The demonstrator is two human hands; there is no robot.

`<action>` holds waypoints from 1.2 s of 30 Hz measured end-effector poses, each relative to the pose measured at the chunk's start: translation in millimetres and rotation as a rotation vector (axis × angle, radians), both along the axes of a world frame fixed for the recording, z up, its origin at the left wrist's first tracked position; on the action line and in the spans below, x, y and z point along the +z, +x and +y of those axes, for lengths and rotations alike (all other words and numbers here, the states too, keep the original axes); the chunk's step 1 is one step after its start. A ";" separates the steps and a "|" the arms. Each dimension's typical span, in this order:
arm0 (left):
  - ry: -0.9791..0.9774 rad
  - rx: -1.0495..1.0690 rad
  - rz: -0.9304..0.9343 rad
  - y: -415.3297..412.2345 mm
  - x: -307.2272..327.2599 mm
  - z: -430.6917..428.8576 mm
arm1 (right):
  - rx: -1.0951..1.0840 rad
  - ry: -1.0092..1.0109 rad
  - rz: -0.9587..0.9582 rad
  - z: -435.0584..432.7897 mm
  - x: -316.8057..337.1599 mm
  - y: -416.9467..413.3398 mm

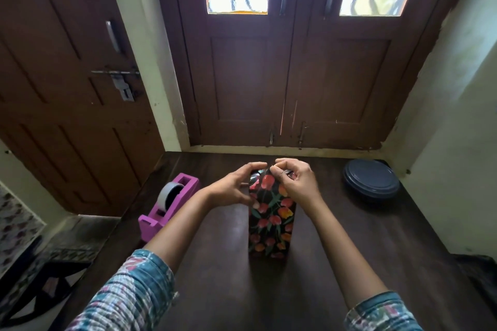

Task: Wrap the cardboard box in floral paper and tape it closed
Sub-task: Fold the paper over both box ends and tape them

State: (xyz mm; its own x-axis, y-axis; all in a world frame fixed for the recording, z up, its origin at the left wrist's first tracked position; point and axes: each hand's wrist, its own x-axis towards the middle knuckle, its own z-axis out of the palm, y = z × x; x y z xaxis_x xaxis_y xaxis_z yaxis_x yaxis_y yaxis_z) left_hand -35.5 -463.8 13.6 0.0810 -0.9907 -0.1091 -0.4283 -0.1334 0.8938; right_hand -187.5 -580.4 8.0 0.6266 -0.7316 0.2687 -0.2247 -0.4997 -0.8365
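Cardboard box (269,236): lies lengthwise on the dark wooden table (349,250), about mid-table, near end toward the person, far end between both hands. Covered over the whole visible top and near end in floral paper (270,193); no bare cardboard on show.

Left hand (236,187): cups the far left corner of the cardboard box, fingers arched over the top edge, thumb pressed low against the side. Right hand (295,183): narrow, thumb and forefinger pinched together on the floral paper at its far-end fold, remaining fingers curled; impossible to tell if holding a scrap of tape as well. Something silvery at the far end between the hands, either the paper's inner face or tape, unclear which.

Judged as the closing of the far end: wrapping of the body done, gathering and creasing of the end flaps in hand. Seems well along, with sealing of that end left. Far face itself hidden from this view.

Next, probably: pin the fold with one hand, free the other, reach to the pink tape dispenser (169,204) near the left forearm, pull a strip off the grey roll (169,194), lay it across the flap. Calls for steady pressure on the crease, to stop it springing open during the one-handed reach.

Off to the right, well apart: dark round lidded container (371,180).
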 end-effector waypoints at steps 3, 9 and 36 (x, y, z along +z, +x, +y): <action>0.026 -0.005 -0.032 3.2 -0.8 0.6 | 0.166 0.369 -0.091 -0.5 9.3 -14.2; 0.018 -0.026 -0.136 2.1 -3.3 2.3 | 0.227 0.207 0.166 -3.2 13.8 -19.9; -0.054 0.203 -0.022 5.0 3.7 -1.2 | -0.016 0.252 0.054 19.8 2.7 -3.1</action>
State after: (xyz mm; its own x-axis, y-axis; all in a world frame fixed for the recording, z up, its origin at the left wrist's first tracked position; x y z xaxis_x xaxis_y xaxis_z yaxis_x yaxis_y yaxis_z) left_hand -30.5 -465.0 17.3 0.2816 -0.9581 -0.0523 -0.4170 -0.1713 0.8926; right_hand -190.6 -560.6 10.7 0.6231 -0.7810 0.0429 -0.2784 -0.2728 -0.9209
